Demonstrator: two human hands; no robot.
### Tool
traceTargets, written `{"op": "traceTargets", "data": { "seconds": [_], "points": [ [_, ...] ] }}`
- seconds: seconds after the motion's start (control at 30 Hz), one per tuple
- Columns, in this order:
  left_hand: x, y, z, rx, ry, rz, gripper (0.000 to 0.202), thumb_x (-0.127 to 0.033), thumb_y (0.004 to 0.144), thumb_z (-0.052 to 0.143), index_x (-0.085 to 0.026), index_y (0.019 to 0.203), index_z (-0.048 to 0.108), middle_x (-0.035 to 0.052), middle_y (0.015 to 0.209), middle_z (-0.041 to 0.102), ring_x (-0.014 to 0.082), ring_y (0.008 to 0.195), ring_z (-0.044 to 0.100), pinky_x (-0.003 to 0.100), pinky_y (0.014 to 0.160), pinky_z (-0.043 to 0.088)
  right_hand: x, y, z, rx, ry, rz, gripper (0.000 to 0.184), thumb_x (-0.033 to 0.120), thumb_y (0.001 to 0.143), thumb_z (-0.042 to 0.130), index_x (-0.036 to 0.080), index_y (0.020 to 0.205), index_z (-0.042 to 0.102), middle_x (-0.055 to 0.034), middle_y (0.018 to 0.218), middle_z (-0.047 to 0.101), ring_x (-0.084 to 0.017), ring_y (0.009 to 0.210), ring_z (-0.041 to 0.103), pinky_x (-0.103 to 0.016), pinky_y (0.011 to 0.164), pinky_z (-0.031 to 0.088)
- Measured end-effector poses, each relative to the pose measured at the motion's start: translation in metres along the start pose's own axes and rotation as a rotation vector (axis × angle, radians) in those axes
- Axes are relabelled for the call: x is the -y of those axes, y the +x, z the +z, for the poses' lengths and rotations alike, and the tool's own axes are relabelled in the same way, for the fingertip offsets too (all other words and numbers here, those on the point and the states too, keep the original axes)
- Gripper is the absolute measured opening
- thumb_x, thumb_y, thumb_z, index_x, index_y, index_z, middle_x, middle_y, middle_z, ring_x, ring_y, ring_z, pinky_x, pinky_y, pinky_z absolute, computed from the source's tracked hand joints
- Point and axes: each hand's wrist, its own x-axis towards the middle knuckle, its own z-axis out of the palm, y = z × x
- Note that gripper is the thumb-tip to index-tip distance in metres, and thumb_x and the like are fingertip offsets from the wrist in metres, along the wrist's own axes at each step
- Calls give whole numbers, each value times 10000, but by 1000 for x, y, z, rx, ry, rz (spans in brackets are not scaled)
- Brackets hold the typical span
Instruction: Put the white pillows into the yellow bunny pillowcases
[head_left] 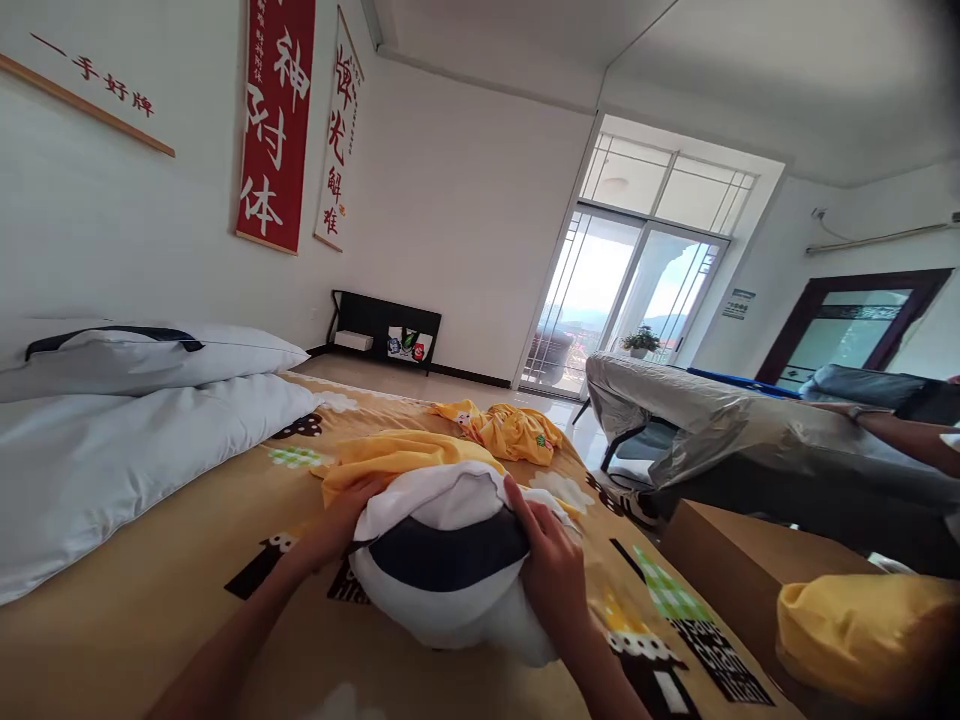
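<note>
A white pillow [450, 590] with a dark navy band lies on the bed in front of me, partly inside a yellow pillowcase [397, 455]. My left hand [341, 520] grips the pillow's left edge where the yellow cloth meets it. My right hand [551, 565] is closed on the white fabric at the pillow's right side. A second crumpled yellow cloth [510, 430] lies further back on the bed.
The bed has a tan patterned sheet [172, 590]. Two white pillows [135, 400] are stacked at the left by the wall. At the right sit a cardboard box [735, 560], a yellow bundle [862, 625] and a person in grey trousers [720, 420] on a sofa.
</note>
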Motion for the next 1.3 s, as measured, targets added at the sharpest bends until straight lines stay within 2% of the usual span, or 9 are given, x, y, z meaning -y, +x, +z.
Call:
{"op": "traceTargets", "data": {
  "seconds": [0.1,0.23,0.3,0.43,0.67,0.87,1.1,1.2,1.3],
  "points": [
    [1,-40,-23,93,-170,-35,351,-330,877,473,-261,1172,649,87,1165,665,245,1094,609,378,943,520,-2,-6,7,111,22,46,746,84,883,393,371,1532,164,-23,910,633,-174,777,613,-259,632,501],
    [-41,-84,-39,-379,-264,-11,483,-470,914,427,-286,1359,466,128,1279,573,287,1191,557,447,949,526,6,4,6,131,26,22,736,84,871,416,358,1526,222,-26,909,637,-176,799,611,-256,628,494],
    [-72,-86,-33,-522,-164,114,571,-518,895,477,-347,1424,347,123,1361,499,312,1256,502,499,987,497,15,10,4,114,36,7,761,66,857,402,336,1538,193,-20,886,642,-175,788,612,-256,615,487],
    [-105,-53,0,-467,161,208,517,-381,901,546,-348,1397,406,123,1327,507,309,1210,518,490,984,479,24,10,-2,10,67,-50,815,19,838,349,285,1560,80,-28,936,673,-172,810,615,-260,636,477],
    [-82,-16,51,-358,-63,79,363,-310,928,475,-229,1275,543,122,1107,609,247,1019,604,394,891,521,-4,-48,-16,-300,-175,-104,730,174,814,531,409,1479,340,-49,1111,668,-264,947,583,-465,893,395],
    [-80,-25,58,-158,-118,197,509,-276,821,495,-250,1327,537,118,1141,617,275,1042,587,439,907,511,20,-33,-7,166,293,-343,627,478,881,473,298,1474,374,-114,1480,421,-317,1274,483,-494,965,456],
    [-45,-28,8,-192,-237,-76,382,-310,945,369,-236,1266,562,69,1110,699,208,1025,645,336,889,525,28,-16,13,501,179,-119,606,190,875,490,342,1455,405,-95,1368,556,-213,1094,640,-351,814,565],
    [-30,-16,-6,-187,-7,-6,268,-319,951,419,-211,1000,659,49,960,720,185,898,660,306,838,513,23,-20,18,571,190,-105,679,136,841,489,349,1474,369,-95,1341,572,-218,1059,655,-376,812,572],
    [-19,0,-3,-33,282,181,245,-302,940,478,-195,1063,661,76,1091,700,226,1011,632,367,908,469,21,-26,26,572,188,-88,758,43,792,442,342,1483,352,-100,1342,568,-209,1029,663,-371,814,574]
  ]
}}
